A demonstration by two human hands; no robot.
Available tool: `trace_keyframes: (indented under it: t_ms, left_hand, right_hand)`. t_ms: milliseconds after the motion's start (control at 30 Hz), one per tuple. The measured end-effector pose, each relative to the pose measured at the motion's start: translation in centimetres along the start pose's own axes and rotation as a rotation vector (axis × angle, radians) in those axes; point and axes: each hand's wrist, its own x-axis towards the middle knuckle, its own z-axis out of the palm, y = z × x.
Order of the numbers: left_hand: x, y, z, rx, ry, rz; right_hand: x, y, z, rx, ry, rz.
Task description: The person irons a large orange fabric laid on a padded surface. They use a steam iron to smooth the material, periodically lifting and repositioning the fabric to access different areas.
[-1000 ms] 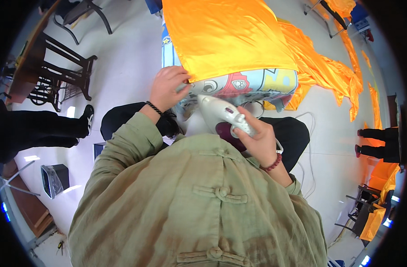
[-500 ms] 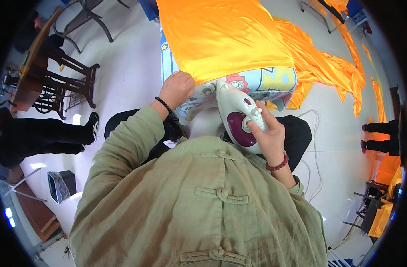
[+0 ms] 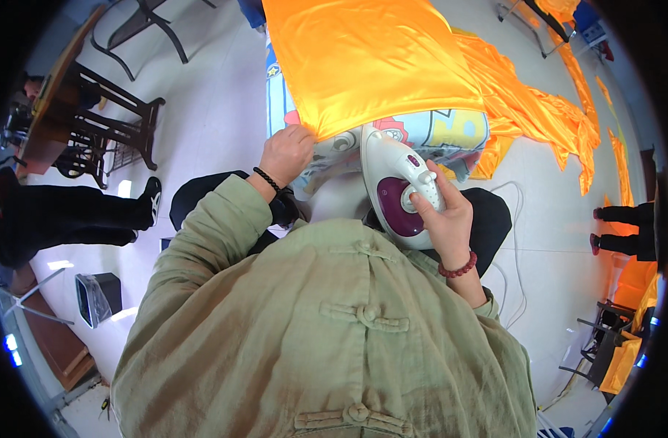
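Shiny orange satin cloth (image 3: 378, 62) lies over a surface padded with a printed light-blue cover (image 3: 451, 131). My left hand (image 3: 288, 152) pinches the cloth's near left corner at the cover's front edge. A white and purple steam iron (image 3: 392, 164) is in my right hand (image 3: 448, 215), whose fingers wrap round its handle. The iron's tip points away from me and meets the near hem of the cloth, while its heel is close to my lap. The soleplate is hidden.
More orange cloth (image 3: 538, 102) spills off the right side onto the floor. A pale cord (image 3: 520, 248) curls there beside my right knee. At the left are a table with iron legs (image 3: 122, 109), a person's legs (image 3: 78, 208) and a lined bin (image 3: 100, 298). A dark chair (image 3: 148, 33) stands far left.
The iron and my right hand have shifted slightly right and away from me. My left hand has moved a little nearer to me, still on the cloth's corner.
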Motion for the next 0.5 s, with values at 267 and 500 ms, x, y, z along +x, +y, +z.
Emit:
trace_keyframes:
  t_ms: [267, 500]
  left_hand:
    - [-0.8, -1.1, -3.1, -0.325, -0.120, -0.119]
    - [1.0, -0.2, -2.3, -0.162, -0.119, -0.187]
  right_hand:
    - [0.2, 0.6, 0.2, -0.004, -0.015, -0.042]
    - [0.3, 0.0, 0.7, 0.112, -0.022, 0.039]
